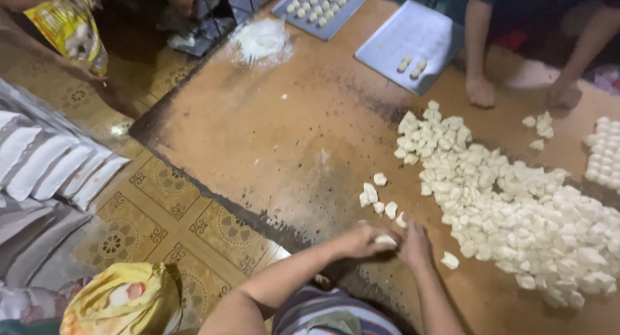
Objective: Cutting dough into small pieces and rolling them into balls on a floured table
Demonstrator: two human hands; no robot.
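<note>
Brown and flour-dusted, the table (pixel 271 135) carried a big heap of cut dough pieces (pixel 516 206) — the largest thing there. At its near edge, left hand (pixel 358 239) and right hand (pixel 414 244) met, both curled around one dough piece (pixel 386 241).

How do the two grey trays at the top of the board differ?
The left tray carries many rows of shaped dough pieces; the right tray carries only a few, near its lower edge. The left tray is partly cut off by the frame's top edge; the right tray shows nearly whole. Both are flat, grey, rectangular and angled.
</note>
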